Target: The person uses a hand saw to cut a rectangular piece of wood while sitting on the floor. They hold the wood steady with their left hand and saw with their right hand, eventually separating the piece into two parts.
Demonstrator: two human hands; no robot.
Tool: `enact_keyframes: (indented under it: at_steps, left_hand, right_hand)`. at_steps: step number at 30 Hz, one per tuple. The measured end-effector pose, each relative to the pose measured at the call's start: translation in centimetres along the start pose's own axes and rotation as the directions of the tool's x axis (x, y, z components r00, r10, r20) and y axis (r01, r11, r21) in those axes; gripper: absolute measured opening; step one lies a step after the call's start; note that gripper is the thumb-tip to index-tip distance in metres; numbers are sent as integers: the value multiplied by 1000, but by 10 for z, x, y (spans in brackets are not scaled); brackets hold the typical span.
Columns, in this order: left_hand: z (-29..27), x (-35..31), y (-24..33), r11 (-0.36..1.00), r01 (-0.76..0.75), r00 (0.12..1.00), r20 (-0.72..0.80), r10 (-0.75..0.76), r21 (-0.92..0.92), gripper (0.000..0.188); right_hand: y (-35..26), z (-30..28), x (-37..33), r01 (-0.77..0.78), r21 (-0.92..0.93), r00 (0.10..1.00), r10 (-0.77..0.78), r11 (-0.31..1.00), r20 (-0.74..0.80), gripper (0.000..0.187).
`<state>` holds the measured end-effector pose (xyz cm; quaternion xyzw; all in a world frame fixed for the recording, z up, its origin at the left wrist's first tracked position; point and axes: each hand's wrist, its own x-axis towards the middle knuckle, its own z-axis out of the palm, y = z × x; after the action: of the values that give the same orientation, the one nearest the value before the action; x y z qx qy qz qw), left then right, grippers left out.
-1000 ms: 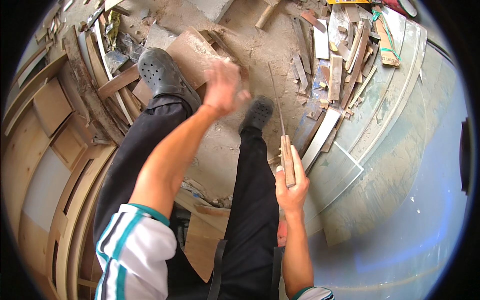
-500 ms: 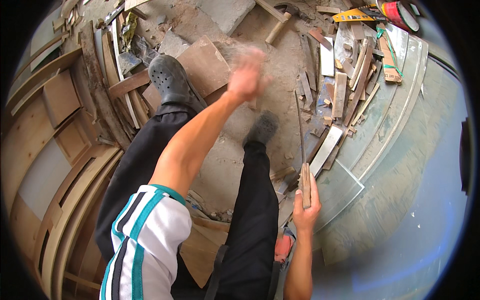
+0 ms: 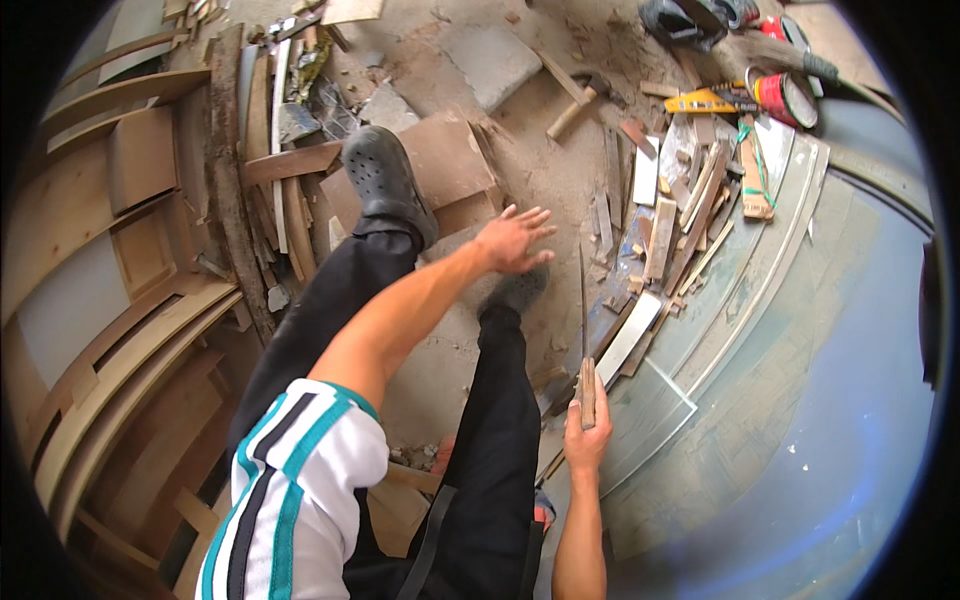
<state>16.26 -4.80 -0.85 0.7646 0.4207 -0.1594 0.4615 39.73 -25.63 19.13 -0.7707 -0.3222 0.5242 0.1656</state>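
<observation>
My right hand [image 3: 588, 436] is wrapped round the wooden handle of a handsaw [image 3: 588, 385]. The saw's long, thin blade points away from me and shows only edge-on, so its teeth cannot be made out. To the left, my left hand [image 3: 512, 242] reaches forward over my right foot, fingers spread and nothing in them. Just beyond it, on the dusty ground, lie brown boards [image 3: 445, 160] beside my left shoe [image 3: 384, 180]. A hammer [image 3: 570, 118] with a wooden handle rests farther off.
Wood offcuts [image 3: 660, 240] are heaped ahead of the saw, beside large glass sheets [image 3: 740, 330] on the right. A yellow-handled tool [image 3: 705, 101] and a red can [image 3: 785, 98] lie at the far right. Wooden frames [image 3: 130, 350] line the left; a stone slab [image 3: 492, 65] lies ahead.
My left hand, blurred before, has come lower and slightly right, with its fingers now clearly spread. The view has shifted; my right hand keeps its hold on the saw.
</observation>
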Motion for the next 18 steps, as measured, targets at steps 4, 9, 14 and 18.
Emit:
enact_keyframes:
  at_steps: [4, 9, 14, 18]
  left_hand:
    - [14, -44, 12, 964, 260, 947, -207, -244, 50, 66]
    - [23, -95, -28, 910, 403, 878, -319, -356, 94, 65]
    - [52, -130, -59, 785, 579, 608, -525, -595, -220, 64]
    - [71, -147, -92, 556, 679, 252, -559, -790, -479, 80]
  right_hand:
    - [1, -2, -7, 126, -78, 992, -123, 989, 33, 56]
    - [-2, 3, -11, 245, -149, 966, -228, 958, 121, 61]
    - [11, 15, -13, 304, -179, 950, -284, 936, 128, 69]
    - [21, 31, -4, 317, -237, 948, -300, 918, 106, 66]
